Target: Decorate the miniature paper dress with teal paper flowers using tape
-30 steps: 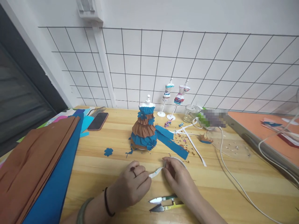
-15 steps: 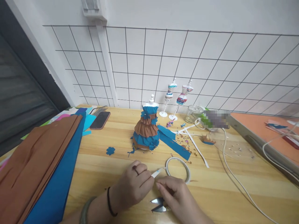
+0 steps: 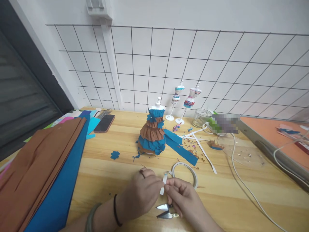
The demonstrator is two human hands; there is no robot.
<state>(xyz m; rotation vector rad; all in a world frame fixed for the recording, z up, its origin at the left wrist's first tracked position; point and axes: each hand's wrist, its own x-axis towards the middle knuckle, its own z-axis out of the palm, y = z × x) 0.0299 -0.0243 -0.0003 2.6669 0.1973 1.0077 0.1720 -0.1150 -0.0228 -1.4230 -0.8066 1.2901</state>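
Observation:
A short white strip of double-sided tape [image 3: 165,178] is pinched where the fingertips of both hands meet. My left hand [image 3: 145,190], with a ring and wrist bands, is closed at the strip's left side, its thumb hidden. From the right, my right hand [image 3: 182,195] pinches the strip between thumb and forefinger. Just behind it lies the tape roll [image 3: 173,166], a pale ring flat on the table. Small snips [image 3: 165,211] lie below the hands, blades apart, partly behind my right fingers. Beyond stands a small dress form [image 3: 154,130] in tiered blue and brown crepe paper.
A blue paper flower [image 3: 115,155] and a phone [image 3: 104,123] lie left, beside folded brown crepe paper [image 3: 48,148]. Blue strips [image 3: 185,154], paper scraps and a white cable [image 3: 233,154] spread right. Two smaller dress forms [image 3: 192,96] and a glass jar [image 3: 201,117] stand behind.
My hands have come closer together at the tape. The strip has swung from slanting to nearly upright, its lower end now hanging below the fingertips. More of the snips shows.

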